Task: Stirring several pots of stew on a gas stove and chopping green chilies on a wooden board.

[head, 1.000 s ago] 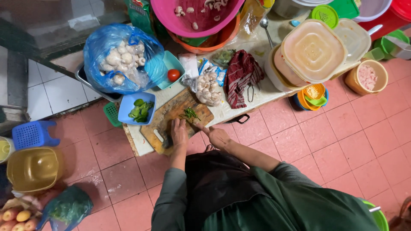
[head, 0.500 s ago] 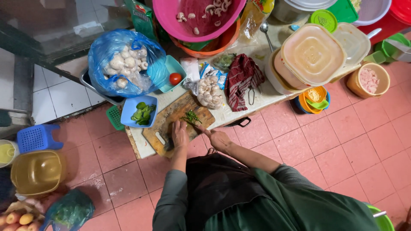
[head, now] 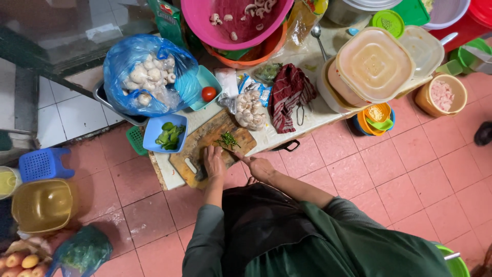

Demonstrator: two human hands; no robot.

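A wooden cutting board (head: 205,141) lies on a low white table (head: 169,177), with a small pile of chopped green herbs (head: 227,139) on it. My left hand (head: 213,161) rests flat on the board's near edge, just below the herbs. Shut on a knife (head: 240,152), my right hand (head: 260,166) sits at the board's right corner, with the blade pointing up-left toward the herbs. Left of the board stands a small blue dish of green pieces (head: 165,134).
A blue bag of mushrooms (head: 146,77), a clear bag of mushrooms (head: 250,109), a tomato (head: 208,93), a dark red cloth (head: 288,91), a pink bowl (head: 238,20) and lidded tubs (head: 374,64) crowd the table. A yellow tub (head: 43,205) and a blue stool (head: 43,164) stand on the pink floor tiles.
Both hands stay at the board with only slight shifts. The view has drifted a little.
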